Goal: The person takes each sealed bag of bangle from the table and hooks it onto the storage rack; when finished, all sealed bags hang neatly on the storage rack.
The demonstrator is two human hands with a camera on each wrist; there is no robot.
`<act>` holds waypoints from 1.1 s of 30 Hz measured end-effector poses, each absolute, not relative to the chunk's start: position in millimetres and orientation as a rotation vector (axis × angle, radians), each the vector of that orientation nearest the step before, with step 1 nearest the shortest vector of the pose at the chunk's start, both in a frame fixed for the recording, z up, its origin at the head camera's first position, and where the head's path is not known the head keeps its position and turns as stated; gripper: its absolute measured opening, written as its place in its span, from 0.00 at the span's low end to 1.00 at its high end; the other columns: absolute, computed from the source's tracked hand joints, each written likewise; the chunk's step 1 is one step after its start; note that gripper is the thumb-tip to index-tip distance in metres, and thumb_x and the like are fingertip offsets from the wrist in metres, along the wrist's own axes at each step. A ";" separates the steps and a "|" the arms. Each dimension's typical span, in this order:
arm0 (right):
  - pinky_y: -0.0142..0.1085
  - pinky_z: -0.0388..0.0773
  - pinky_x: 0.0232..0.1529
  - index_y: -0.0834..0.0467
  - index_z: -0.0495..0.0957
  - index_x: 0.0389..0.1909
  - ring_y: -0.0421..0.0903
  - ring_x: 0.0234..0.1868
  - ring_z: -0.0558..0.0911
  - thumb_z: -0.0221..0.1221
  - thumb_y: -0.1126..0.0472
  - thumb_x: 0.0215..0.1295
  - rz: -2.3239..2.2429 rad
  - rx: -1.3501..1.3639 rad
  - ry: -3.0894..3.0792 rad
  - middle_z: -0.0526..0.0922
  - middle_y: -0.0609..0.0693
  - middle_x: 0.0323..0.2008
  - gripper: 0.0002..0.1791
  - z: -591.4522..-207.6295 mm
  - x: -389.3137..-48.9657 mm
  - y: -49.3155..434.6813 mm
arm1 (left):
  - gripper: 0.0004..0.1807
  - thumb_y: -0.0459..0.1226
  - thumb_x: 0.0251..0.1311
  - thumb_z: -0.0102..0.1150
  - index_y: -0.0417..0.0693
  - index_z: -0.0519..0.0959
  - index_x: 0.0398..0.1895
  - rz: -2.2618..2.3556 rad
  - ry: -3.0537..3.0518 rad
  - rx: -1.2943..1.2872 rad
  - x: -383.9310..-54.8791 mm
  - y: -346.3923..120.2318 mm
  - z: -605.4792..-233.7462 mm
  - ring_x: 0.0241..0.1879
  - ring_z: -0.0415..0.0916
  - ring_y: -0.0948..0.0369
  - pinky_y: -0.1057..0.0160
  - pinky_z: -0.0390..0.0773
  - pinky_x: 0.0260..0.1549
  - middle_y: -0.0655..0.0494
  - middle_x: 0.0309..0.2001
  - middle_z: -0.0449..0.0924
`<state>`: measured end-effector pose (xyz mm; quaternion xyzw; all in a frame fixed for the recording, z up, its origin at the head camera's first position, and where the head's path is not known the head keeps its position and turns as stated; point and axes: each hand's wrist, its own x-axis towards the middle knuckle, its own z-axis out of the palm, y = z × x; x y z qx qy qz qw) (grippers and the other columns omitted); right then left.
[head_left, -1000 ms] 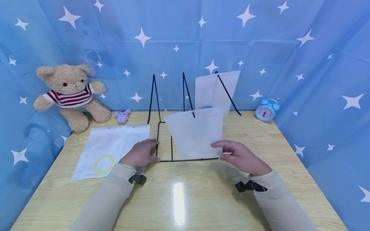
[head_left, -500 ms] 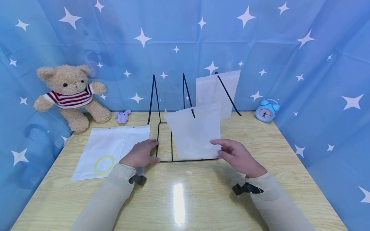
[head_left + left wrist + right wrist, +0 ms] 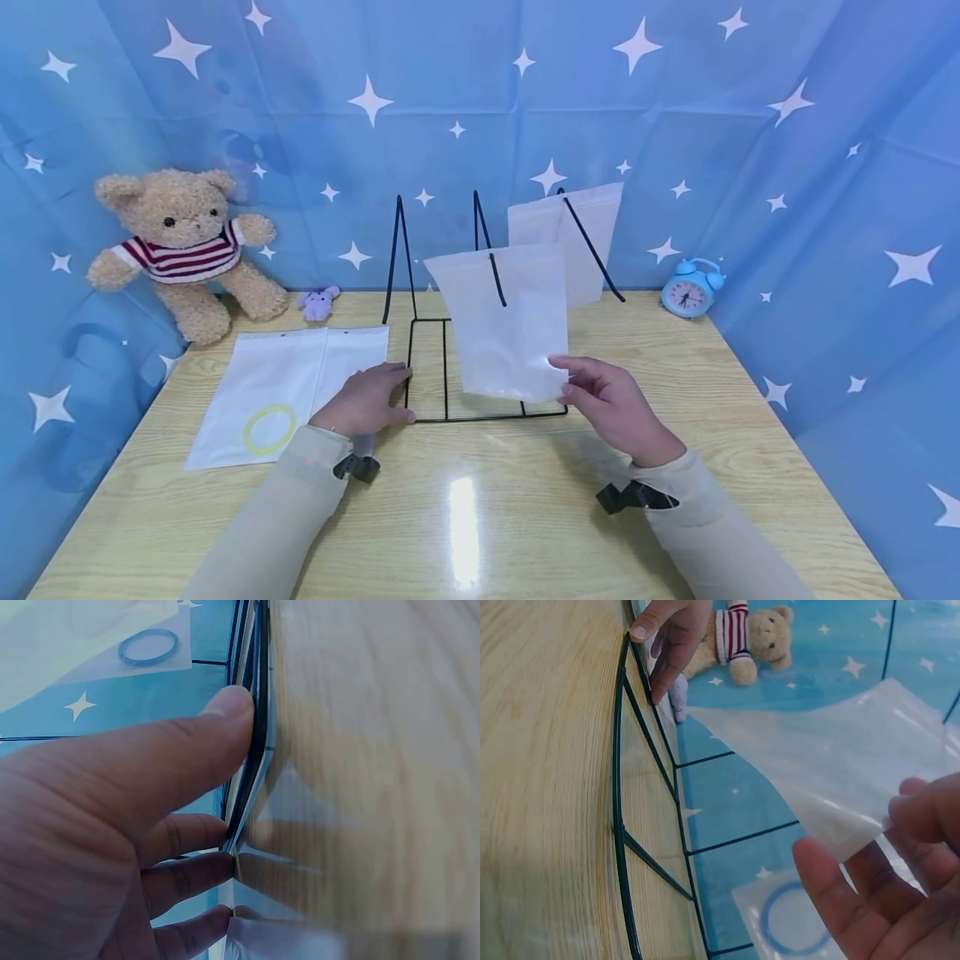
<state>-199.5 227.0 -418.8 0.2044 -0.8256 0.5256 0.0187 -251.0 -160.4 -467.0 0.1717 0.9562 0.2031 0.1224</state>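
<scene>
My right hand (image 3: 611, 404) pinches the lower right edge of a white translucent plastic bag (image 3: 510, 333) between thumb and fingers. A black prong of the wire rack (image 3: 446, 375) passes through the bag's top edge, and the bag hangs tilted forward over the rack's base. My left hand (image 3: 363, 396) rests against the base's left side, thumb at the front corner and fingertips on the side wire (image 3: 262, 690). Behind, a second white bag (image 3: 592, 217) hangs on the right prong; a blue ring (image 3: 769, 919) shows on it in the right wrist view.
Flat white bags (image 3: 240, 367) lie left of the rack, one with a yellow ring (image 3: 258, 450). A teddy bear (image 3: 183, 242), a small purple toy (image 3: 318, 303) and a blue alarm clock (image 3: 688, 287) stand at the back before a starry curtain (image 3: 450, 58).
My right hand has shifted slightly left, and the bag it holds has slid further back and up along the middle prong. My left hand stays at the rack's side.
</scene>
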 end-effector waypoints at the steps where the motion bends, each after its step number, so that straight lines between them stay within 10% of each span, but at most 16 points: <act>1: 0.31 0.84 0.35 0.60 0.79 0.68 0.42 0.33 0.85 0.58 0.72 0.75 1.636 0.623 -2.556 0.87 0.59 0.38 0.23 -419.0 -199.4 226.5 | 0.45 0.50 0.65 0.72 0.40 0.65 0.80 0.592 2.791 0.501 -251.1 -160.5 -467.2 0.79 0.58 0.39 0.32 0.57 0.76 0.40 0.81 0.61; 23: 0.35 0.89 0.44 0.50 0.63 0.82 0.47 0.41 0.89 0.54 0.75 0.76 1.638 0.580 -2.569 0.70 0.63 0.74 0.37 -417.3 -198.2 221.6 | 0.45 0.50 0.65 0.72 0.41 0.66 0.80 0.575 2.797 0.513 -250.5 -160.3 -467.6 0.79 0.59 0.39 0.34 0.60 0.75 0.40 0.80 0.62; 33: 0.41 0.90 0.42 0.49 0.66 0.80 0.42 0.36 0.90 0.54 0.76 0.76 1.566 0.496 -2.578 0.75 0.63 0.68 0.36 -422.9 -203.8 221.3 | 0.45 0.51 0.65 0.72 0.40 0.65 0.80 0.579 2.795 0.510 -250.1 -159.3 -465.6 0.79 0.59 0.38 0.33 0.59 0.75 0.40 0.80 0.61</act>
